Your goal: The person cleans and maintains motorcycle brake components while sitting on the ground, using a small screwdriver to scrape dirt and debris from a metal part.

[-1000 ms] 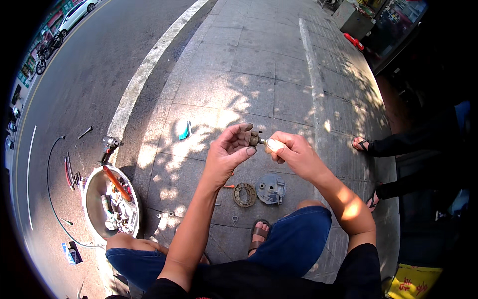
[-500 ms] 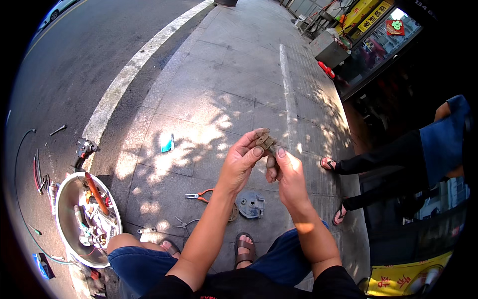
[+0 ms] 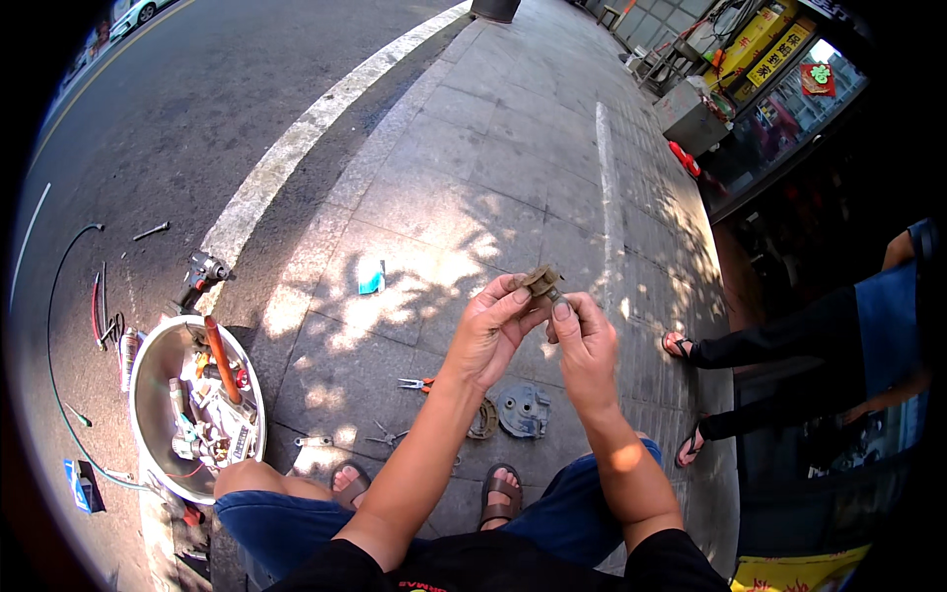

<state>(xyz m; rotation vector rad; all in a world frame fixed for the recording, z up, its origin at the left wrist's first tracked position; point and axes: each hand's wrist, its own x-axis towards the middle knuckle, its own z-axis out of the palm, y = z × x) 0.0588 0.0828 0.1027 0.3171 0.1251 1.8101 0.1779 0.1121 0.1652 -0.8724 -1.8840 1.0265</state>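
In front of me I hold up a small, dirt-brown metal part (image 3: 543, 280) with a short stem. My left hand (image 3: 496, 333) pinches its flat end between thumb and fingers. My right hand (image 3: 586, 347) is closed on the stem side, thumb on top; the fingers hide much of the part. On the pavement below lie a round grey brake plate (image 3: 524, 410) and, beside it, a curved brown brake shoe (image 3: 484, 419) partly behind my left forearm. Orange-handled pliers (image 3: 414, 384) lie half hidden by that forearm. Thin-jawed pliers (image 3: 385, 434) are nearer my foot.
A metal basin (image 3: 140, 409) full of tools stands at my left, with a cordless power tool (image 3: 205, 278) beyond it. A black cable (image 3: 51, 316) curves over the road. A blue packet (image 3: 372, 280) lies ahead. Another person in sandals (image 3: 681, 345) stands at the right.
My view has shifted, so the surroundings sit farther right in the picture. The brown part has turned in my fingers, and my right hand's grip on it has changed slightly.
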